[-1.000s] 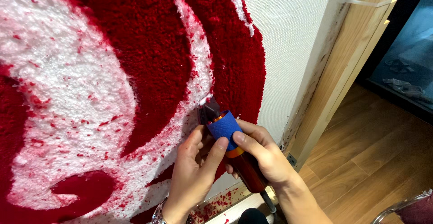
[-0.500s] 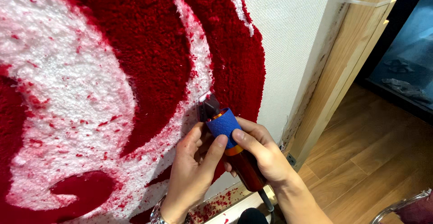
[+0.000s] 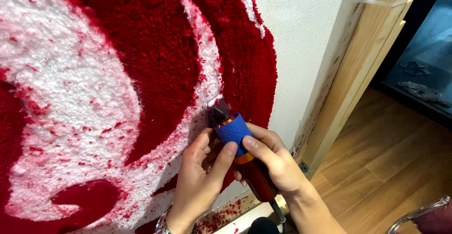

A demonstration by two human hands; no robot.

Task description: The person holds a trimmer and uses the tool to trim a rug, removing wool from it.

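A tufted rug in deep red and white pile hangs stretched upright on a pale woven backing cloth, which is fixed to a light wooden frame along its right edge. Low on the rug, near the right margin of the tufted area and just above its bottom edge, both hands work a handheld electric trimmer. The trimmer has a blade head at the top, a blue textured sleeve below it, an orange ring and a dark red glossy body, with a cord leaving its lower end. Its blade head rests against the narrow white band of pile that runs between two red fields. The right hand has its grip clenched around the trimmer's body, fingers wrapped over the blue sleeve and the dark red part. The left hand steadies the tool from the other side, its thumb and forefinger pressed against the blue sleeve, so its grip is also closed on the trimmer. Loose red fibre scraps lie scattered on the lower frame rail beneath the hands, and red flecks dot the white pile. To the right, a wooden plank floor runs away from the frame.
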